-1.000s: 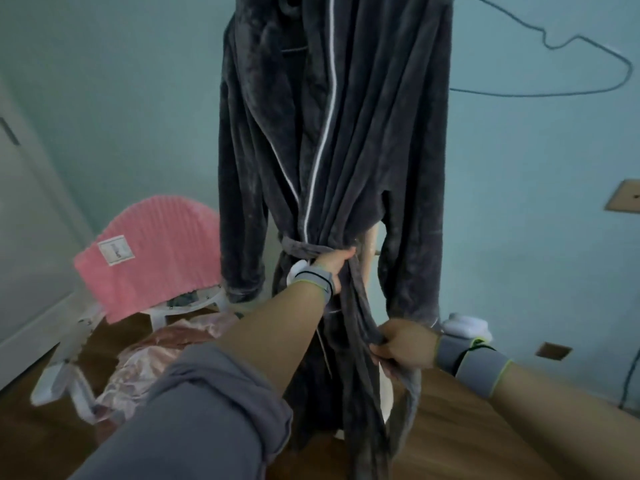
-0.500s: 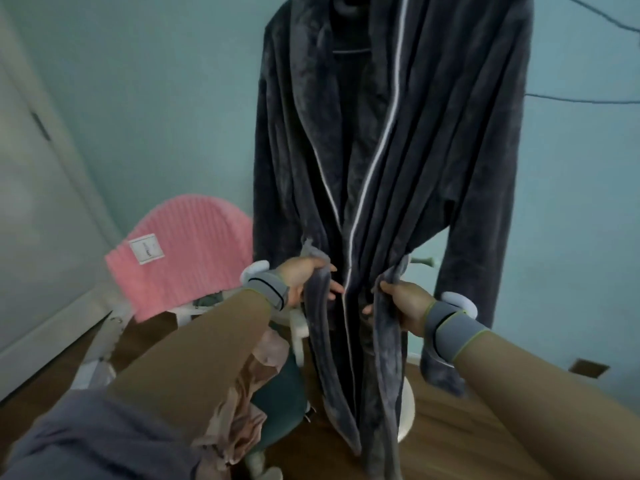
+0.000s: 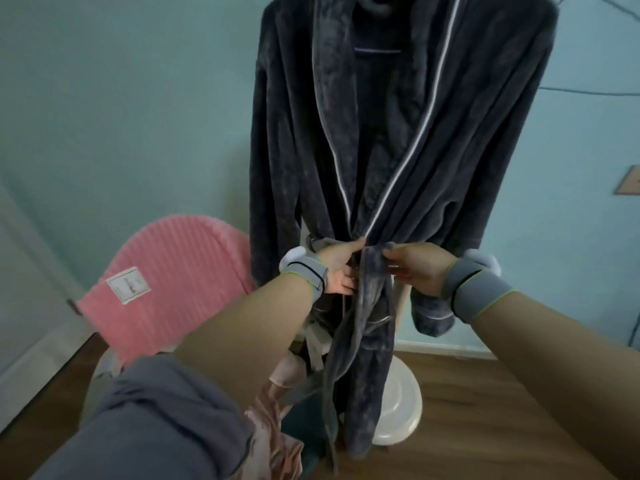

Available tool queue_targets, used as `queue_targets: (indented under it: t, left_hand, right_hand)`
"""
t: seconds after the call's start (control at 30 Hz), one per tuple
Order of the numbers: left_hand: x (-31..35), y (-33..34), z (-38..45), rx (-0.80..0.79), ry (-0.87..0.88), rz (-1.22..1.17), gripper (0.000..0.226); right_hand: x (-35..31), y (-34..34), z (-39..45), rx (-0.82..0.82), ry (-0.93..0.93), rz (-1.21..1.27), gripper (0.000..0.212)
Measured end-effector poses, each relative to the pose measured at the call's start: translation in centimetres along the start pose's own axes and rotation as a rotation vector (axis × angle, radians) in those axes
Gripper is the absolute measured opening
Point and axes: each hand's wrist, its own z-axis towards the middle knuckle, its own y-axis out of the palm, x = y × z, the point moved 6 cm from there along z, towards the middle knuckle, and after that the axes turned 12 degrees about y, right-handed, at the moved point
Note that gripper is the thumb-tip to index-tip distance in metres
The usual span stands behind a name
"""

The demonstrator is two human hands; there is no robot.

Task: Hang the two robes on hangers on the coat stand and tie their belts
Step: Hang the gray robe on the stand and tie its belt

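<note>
1. As both arms reach forward at waist height, the left hand (image 3: 337, 268) and right hand (image 3: 417, 271) meet at the front of a dark grey robe (image 3: 398, 150), each wrist wrapped in a grey band.
2. The left hand's fingers curl round the belt (image 3: 372, 271) where it crosses the robe's waist; the right hand pinches the same belt just beside it, thumb on top.
3. Between the two hands the belt ends drop straight down, hanging in front of the robe's lower panels.
4. The robe hangs on a hanger (image 3: 377, 49) directly above the hands, its white-piped lapels converging at the belt.
5. A white round base (image 3: 403, 407) sits on the wood floor below the hem.
6. A pink chair (image 3: 173, 282) stands to the left, with pale pink satin fabric (image 3: 273, 441) bunched low beside it.
</note>
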Motion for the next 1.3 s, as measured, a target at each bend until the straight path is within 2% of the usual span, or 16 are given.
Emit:
queue_targets:
  t: [0.1,0.17,0.27,0.33,0.4,0.43,0.5,0.57,0.63,0.7,0.77,0.87,0.93,1.07,1.2,1.3]
  left_hand:
    - [-0.1,0.3,0.6,-0.092,-0.028,-0.118,0.044]
    - [0.2,0.0,1.0,-0.070,0.003,-0.083,0.034]
    - [1.6,-1.1,1.0,0.050,0.073,0.036,0.021]
    - [2.3,-1.0,0.7,0.038,0.089,0.069,0.028]
    - [2.6,-0.8,0.2,0.006,0.071,0.112,0.029]
    - [2.6,-0.7,0.2,-0.011,0.068,0.126,0.028]
    - [2.6,-0.5,-0.1,-0.056,0.071,0.194,0.021]
    - [2.4,-0.8,-0.2,-0.093,0.090,0.334,0.003]
    - [1.5,-1.6,0.0,-0.044,0.063,0.474,0.039]
    - [0.1,-2.0,0.5,0.015,0.033,0.422,0.056]
    - [-1.0,-2.0,1.0,0.062,0.068,0.267,0.055]
    - [-1.5,-0.7,1.0,0.072,0.092,0.069,0.026]
    - [-1.0,-0.2,1.6,0.088,0.134,0.044,0.005]
    - [0.9,1.1,1.1,0.132,0.236,0.148,0.007]
    - [1.7,2.3,0.3,0.176,0.300,0.185,0.027]
    - [2.1,2.3,-0.8,0.203,0.409,0.097,0.030]
  right_hand:
    - [-0.5,0.7,-0.4,0.054,-0.057,-0.280,0.021]
    - [-0.6,1.3,-0.9,0.008,-0.107,-0.319,0.019]
    - [0.1,1.5,-0.8,-0.016,-0.151,-0.045,0.026]
    - [1.9,2.4,-0.5,-0.066,-0.088,0.146,0.027]
    - [3.9,3.4,-0.2,-0.113,0.019,0.167,0.019]
    - [4.7,3.7,0.1,-0.130,0.047,0.113,0.028]
    - [4.8,3.5,0.1,-0.141,0.024,-0.047,0.029]
    - [3.6,2.1,-0.5,-0.051,-0.082,-0.281,0.027]
    - [2.1,0.8,-2.0,-0.027,-0.177,-0.529,0.014]
    - [1.0,-0.3,-3.5,-0.004,-0.183,-0.781,0.006]
    - [0.7,-1.4,-4.8,-0.002,-0.118,-0.987,0.025]
    - [-0.7,-2.4,-6.9,-0.030,-0.085,-1.048,0.029]
    - [-3.8,-3.3,-8.0,0.064,-0.192,-1.033,0.018]
    - [-10.8,-4.7,-8.9,0.359,-0.345,-1.130,0.008]
    - [-14.9,-3.9,-8.2,0.764,-0.425,-1.403,0.028]
    - [-14.6,-1.0,-6.4,0.855,-0.540,-1.251,0.034]
